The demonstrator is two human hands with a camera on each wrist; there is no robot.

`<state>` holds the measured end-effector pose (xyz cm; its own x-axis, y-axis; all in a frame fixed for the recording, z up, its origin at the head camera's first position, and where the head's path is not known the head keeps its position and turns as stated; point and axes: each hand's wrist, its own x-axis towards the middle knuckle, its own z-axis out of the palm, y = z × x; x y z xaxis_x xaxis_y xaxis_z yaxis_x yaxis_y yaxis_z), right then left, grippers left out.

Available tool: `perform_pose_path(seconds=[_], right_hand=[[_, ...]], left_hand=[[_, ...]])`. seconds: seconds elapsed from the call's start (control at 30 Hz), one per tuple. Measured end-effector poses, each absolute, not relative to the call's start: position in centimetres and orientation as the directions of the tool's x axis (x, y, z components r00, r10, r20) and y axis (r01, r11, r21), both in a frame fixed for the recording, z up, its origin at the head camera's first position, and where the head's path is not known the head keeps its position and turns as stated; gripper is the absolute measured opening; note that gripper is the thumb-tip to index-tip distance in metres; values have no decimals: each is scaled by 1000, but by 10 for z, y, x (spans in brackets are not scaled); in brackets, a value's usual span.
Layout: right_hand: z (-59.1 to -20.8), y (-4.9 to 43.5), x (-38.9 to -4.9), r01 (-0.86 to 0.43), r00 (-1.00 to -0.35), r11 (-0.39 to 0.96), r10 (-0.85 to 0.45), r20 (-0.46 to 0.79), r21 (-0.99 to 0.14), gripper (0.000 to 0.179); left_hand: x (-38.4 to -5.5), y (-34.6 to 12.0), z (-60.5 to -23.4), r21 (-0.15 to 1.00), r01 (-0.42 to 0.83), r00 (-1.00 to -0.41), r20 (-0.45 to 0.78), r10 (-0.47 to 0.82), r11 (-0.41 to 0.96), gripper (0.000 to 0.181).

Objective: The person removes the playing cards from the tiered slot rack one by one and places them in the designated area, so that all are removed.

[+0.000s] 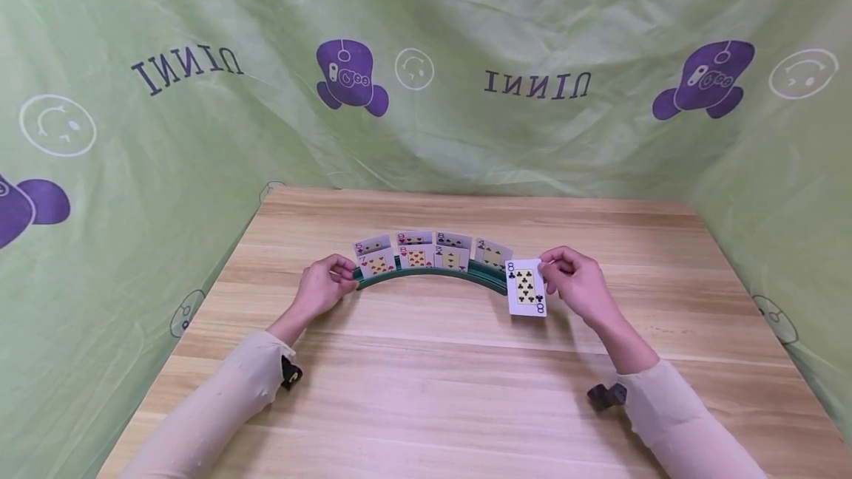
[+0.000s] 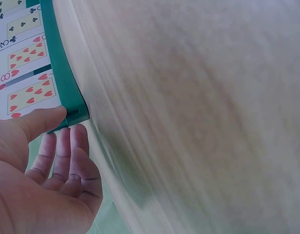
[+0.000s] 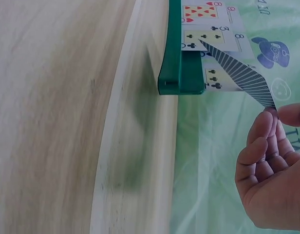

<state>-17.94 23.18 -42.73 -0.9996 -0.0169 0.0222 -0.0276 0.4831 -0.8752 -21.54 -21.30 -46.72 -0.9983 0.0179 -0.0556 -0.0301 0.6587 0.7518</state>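
Note:
A curved green card holder stands on the table with playing cards upright in two rows. Its front row shows the seven of hearts, eight of hearts and three of clubs. Behind them, further cards are partly covered; a black-suited card stands at the right. My left hand grips the holder's left end, thumb in front and fingertips at the end behind. Between thumb and fingers, my right hand pinches the eight of clubs by its upper right corner, beside the holder's right end.
The wooden table reaches back to a green printed curtain, which also runs along both sides. Black wrist mounts sit at the left sleeve and right sleeve.

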Motion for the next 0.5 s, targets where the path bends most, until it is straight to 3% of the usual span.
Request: perform_pose_path(seconds=[0.5], right_hand=[[-426,246,-186,-9,-1000,410,10,14,-912,22]], left_hand=[[-215,-213,-467,757,-24,-998,-52,23,653,28]])
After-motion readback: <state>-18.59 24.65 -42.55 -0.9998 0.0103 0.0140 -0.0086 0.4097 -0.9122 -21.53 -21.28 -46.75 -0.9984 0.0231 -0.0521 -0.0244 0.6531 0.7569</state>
